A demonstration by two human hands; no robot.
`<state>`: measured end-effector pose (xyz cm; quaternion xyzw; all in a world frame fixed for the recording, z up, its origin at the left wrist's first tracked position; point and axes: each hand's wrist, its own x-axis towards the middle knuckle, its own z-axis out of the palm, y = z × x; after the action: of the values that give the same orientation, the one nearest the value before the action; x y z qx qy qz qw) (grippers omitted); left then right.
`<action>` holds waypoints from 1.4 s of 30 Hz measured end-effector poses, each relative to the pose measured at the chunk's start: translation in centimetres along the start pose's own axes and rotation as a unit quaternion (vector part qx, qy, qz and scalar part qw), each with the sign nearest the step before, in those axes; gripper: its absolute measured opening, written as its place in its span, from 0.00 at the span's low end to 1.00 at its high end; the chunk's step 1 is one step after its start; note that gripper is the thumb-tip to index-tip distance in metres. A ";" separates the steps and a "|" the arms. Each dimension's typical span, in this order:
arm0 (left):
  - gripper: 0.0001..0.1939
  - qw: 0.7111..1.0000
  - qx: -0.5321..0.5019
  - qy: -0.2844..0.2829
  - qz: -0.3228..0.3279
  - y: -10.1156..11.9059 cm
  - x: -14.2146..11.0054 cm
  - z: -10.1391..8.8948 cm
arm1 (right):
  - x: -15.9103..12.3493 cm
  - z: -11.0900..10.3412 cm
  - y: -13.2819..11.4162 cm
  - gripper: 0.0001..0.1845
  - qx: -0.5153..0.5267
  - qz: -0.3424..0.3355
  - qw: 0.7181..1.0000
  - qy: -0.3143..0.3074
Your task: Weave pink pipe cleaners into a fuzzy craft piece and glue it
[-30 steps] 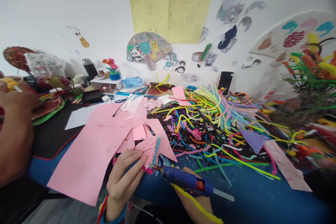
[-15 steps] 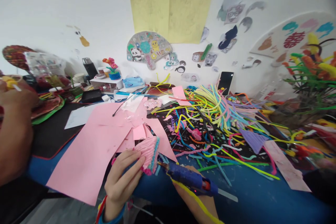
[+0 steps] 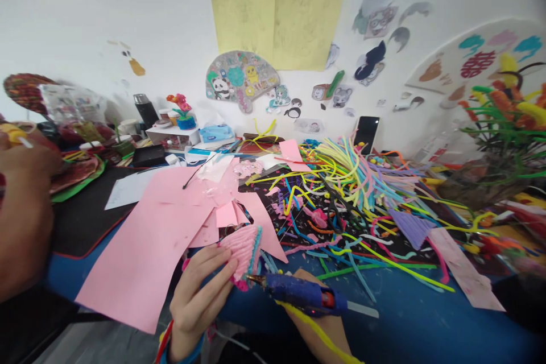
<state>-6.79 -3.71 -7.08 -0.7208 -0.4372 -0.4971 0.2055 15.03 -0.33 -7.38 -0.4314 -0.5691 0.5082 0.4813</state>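
Observation:
In my left hand (image 3: pixel 202 281) is a pink pipe-cleaner piece (image 3: pixel 239 250), ribbed, with a light-blue strip down its right edge and a darker pink bottom edge. My fingers press on its left side. My right hand (image 3: pixel 318 318) is closed round a blue hot glue gun (image 3: pixel 298 292), which hides most of the fingers. A clear glue stick (image 3: pixel 362 309) pokes out of its back end. The gun's nozzle touches or nearly touches the piece's lower right edge. A yellow pipe cleaner (image 3: pixel 318 330) runs along beneath the gun and down past my wrist.
Pink sheets (image 3: pixel 147 244) lie left of my hands. A heap of coloured pipe cleaners (image 3: pixel 350 182) with scissors (image 3: pixel 335 207) spreads behind and right. A purple ribbed piece (image 3: pixel 412 229) lies at right. Another person's arm (image 3: pixel 25 216) is at far left.
The glue gun has shifted left, its nozzle now at the lower edge of the pink piece. The piece has moved slightly right and down in my left hand.

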 end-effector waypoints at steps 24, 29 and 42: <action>0.24 0.999 -0.019 0.007 0.033 0.4 0.5 -0.5 | 0.0 0.0 1.0 0.10 0.022 0.022 0.999 0.015; 0.27 0.999 -0.023 0.002 0.040 0.2 -0.1 -0.6 | 0.1 -0.1 1.0 0.09 0.030 0.016 0.999 0.014; 0.27 0.999 -0.021 0.009 0.046 0.3 -0.1 -0.5 | 0.1 -0.3 1.1 0.11 -0.019 0.023 1.000 -0.009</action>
<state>-6.86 -4.28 -6.89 -0.7396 -0.3915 -0.5028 0.2167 15.30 -0.01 -8.49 -0.4492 -0.5727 0.5122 0.4559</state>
